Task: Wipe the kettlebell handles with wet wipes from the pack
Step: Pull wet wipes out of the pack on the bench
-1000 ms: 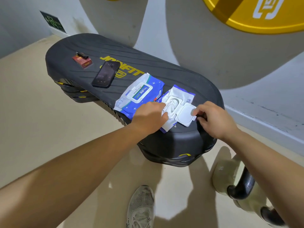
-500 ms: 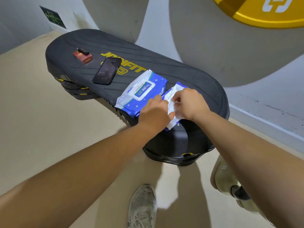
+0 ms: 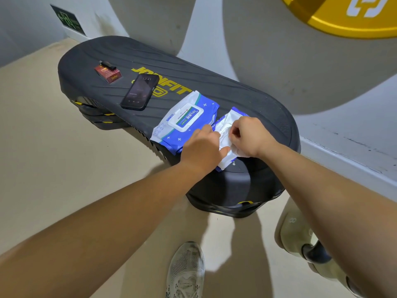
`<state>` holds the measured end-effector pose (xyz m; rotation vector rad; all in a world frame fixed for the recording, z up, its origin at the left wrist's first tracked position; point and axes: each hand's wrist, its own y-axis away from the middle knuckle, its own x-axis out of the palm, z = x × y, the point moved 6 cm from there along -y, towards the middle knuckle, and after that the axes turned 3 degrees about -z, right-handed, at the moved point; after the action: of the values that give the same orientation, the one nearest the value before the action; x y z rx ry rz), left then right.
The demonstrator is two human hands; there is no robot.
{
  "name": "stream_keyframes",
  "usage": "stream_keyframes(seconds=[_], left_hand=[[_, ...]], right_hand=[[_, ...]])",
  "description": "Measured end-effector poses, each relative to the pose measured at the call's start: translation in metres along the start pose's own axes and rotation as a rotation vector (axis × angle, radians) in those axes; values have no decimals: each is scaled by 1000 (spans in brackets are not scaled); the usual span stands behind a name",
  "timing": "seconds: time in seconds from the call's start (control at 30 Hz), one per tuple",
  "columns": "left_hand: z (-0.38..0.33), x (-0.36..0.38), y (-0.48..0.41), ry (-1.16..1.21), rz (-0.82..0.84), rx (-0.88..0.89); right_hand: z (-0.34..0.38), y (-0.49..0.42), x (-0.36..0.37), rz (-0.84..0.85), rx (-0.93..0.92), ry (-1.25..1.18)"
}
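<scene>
My left hand (image 3: 202, 147) presses straight fingers (image 3: 206, 129) on the open wipes pack (image 3: 224, 164) to steady it; my right hand (image 3: 249, 135) pinches a wet wipe (image 3: 224, 137), ready to pull it free.

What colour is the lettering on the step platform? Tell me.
Yellow lettering on the black step platform, clearest in the head view.

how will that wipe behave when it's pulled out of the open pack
Probably floppy: the wipe bunches in folds where the right hand pinches it. Likely very light, so the open pack might lift with it; the left hand resting there should help. Being wet, it may cling to the next sheet.
</scene>
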<state>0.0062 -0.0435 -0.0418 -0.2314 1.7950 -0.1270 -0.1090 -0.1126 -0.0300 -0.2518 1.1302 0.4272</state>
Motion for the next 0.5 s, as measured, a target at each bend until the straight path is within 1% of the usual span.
stream_keyframes(seconds=[0.2, 0.33, 0.4, 0.5], left_hand=[[0, 2, 1, 15, -13, 12], [0, 1, 1, 34, -26, 11], [1, 1, 1, 44, -17, 3], [0, -1, 2, 61, -29, 1]], right_hand=[[-3, -4, -2, 35, -15, -15], [-5, -5, -9, -34, -3, -81], [-5, -4, -10, -28, 1, -127], [-5, -5, -9, 9, -13, -66]])
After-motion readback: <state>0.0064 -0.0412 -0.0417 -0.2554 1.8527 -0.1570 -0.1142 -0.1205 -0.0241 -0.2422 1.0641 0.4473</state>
